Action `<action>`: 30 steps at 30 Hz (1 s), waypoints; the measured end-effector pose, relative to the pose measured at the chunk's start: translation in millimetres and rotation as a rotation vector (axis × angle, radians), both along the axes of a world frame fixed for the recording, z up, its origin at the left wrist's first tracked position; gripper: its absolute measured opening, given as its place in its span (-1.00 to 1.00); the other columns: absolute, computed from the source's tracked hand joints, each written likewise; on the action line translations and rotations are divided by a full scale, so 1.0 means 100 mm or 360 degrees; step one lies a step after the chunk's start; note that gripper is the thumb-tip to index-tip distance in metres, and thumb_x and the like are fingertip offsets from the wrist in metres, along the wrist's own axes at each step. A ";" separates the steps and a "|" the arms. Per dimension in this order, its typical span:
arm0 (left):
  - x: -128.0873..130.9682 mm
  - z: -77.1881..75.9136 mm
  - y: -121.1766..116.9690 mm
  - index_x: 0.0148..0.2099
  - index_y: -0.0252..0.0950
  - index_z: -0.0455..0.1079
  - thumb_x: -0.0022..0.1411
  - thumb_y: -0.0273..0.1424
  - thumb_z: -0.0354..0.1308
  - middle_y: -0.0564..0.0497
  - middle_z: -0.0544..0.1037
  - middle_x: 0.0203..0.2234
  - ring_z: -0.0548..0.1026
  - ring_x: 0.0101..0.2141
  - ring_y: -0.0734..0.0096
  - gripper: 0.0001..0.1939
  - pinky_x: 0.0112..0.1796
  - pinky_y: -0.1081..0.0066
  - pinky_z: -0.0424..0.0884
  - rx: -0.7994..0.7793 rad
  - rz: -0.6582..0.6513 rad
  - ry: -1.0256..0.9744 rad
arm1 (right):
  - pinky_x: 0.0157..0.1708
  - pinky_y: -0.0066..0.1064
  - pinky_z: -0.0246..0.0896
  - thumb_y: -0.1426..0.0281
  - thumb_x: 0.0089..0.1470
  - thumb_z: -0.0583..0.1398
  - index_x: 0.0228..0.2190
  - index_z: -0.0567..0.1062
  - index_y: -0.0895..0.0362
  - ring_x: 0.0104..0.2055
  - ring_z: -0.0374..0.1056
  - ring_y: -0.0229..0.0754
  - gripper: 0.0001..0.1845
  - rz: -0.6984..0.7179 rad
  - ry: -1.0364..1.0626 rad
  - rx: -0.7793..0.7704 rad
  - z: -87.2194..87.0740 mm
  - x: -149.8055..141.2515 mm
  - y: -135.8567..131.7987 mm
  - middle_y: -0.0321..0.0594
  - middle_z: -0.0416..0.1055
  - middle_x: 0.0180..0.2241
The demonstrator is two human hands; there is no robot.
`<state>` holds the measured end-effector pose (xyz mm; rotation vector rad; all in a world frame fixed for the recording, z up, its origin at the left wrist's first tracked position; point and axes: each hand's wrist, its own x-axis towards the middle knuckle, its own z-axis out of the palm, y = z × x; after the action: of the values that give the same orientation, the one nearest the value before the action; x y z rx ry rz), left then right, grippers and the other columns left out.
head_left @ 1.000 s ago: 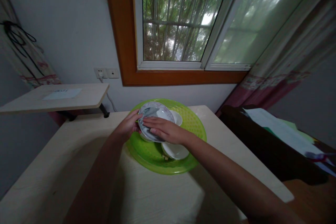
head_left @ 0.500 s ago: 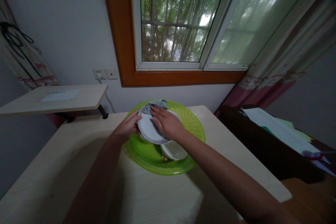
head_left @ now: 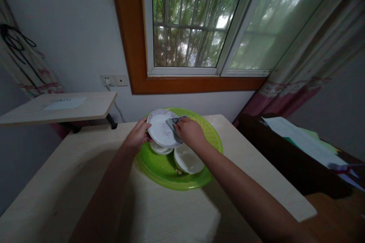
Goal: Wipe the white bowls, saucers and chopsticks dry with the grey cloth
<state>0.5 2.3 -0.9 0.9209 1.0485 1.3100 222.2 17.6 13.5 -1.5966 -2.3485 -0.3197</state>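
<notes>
Left hand [head_left: 138, 136] clamped on left rim of white plate [head_left: 160, 129], thumb on top, fingers curled under. Right hand [head_left: 190, 131] closed on grey cloth [head_left: 172, 123], fingers bunched, cloth pressed to the plate's right side. Plate is over the back left part of the green tray [head_left: 159, 174], tilted, face toward the person. Rim grip likely chosen to steady it and leave the face bare for the cloth; tilt probably gives the right hand easier reach. Bunching the cloth likely keeps it under control near the edge.

Around: small white dish [head_left: 161, 150] just below the plate, partly covered by it; can't tell if they touch. White bowl [head_left: 189, 161] on the tray to its right, tipped; a small tan piece [head_left: 179, 172] shows at its lower edge, too small to identify. Tray sits on the pale table [head_left: 171, 216], near the wall.

In the way: dish and bowl crowd the space under the plate, so little room to lower it. Right hand hides part of the plate's right edge and some of the tray behind. Raised shelf [head_left: 97, 108] at left and papers [head_left: 302, 133] at right are well apart from the hands.
</notes>
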 end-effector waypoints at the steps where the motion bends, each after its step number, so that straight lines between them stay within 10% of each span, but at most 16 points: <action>1: 0.00 0.00 0.00 0.15 -0.36 0.36 0.13 -0.44 0.17 0.04 0.48 -0.46 0.41 -0.60 0.48 -0.49 -0.62 0.52 0.29 0.0009 0.0009 0.0003 | -0.22 -0.32 0.22 0.23 0.34 0.06 -0.26 0.64 0.17 -0.23 0.46 -0.05 -0.59 -0.0005 0.0000 -0.0016 0.01 0.00 -0.01 -0.03 0.59 -0.23; 18: 0.01 -0.01 -0.01 0.17 -0.32 0.36 0.12 -0.40 0.16 0.07 0.46 -0.45 0.40 -0.59 0.48 -0.47 -0.65 0.52 0.26 0.0072 -0.0050 0.0030 | -0.21 -0.41 0.31 0.28 0.40 0.00 -0.47 0.54 0.16 -0.32 0.45 -0.23 -0.51 0.1441 0.0728 -0.0478 0.07 -0.02 -0.17 -0.14 0.55 -0.36; 30: -0.02 -0.05 0.02 0.12 -0.30 0.37 0.13 -0.32 0.24 0.08 0.46 -0.47 0.36 -0.62 0.50 -0.51 -0.67 0.53 0.22 0.0098 -0.0317 -0.0048 | 0.37 -0.05 -0.03 0.27 0.40 0.03 0.23 0.38 0.19 0.35 0.17 -0.07 -0.52 0.1403 0.0362 -0.0135 0.01 -0.13 -0.18 0.00 0.29 0.29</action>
<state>-2.0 4.4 -6.2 1.0216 0.8735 1.1919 209.6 -0.7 14.8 -0.4600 -2.6108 0.1499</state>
